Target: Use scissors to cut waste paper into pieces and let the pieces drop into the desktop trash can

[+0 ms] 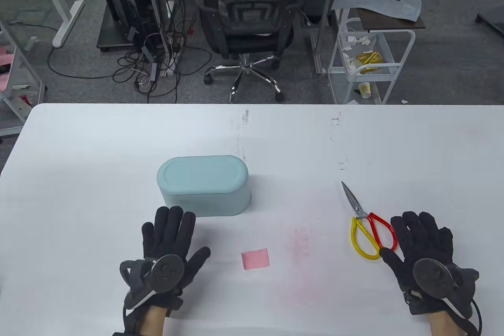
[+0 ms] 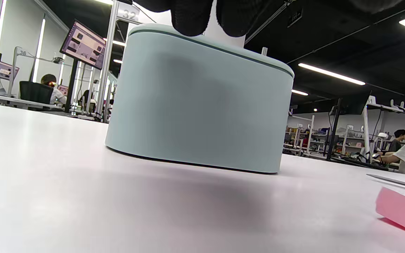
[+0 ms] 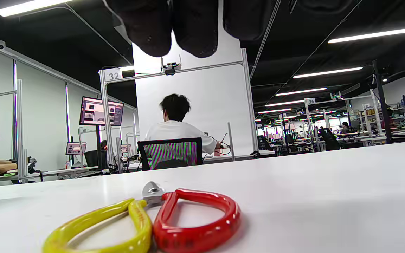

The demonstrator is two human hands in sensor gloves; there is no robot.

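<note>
Table view showed both hands lying flat on the white tabletop, fingers straight and holding nothing. The left hand rested just in front of the pale green trash can, its fingertips near the can's front wall, and the can's lid was closed. A small pink paper lay in front of the trash can, to its right. Farther right of the trash can, the scissors lay closed, with their yellow and red handles just beside the right hand.
</note>
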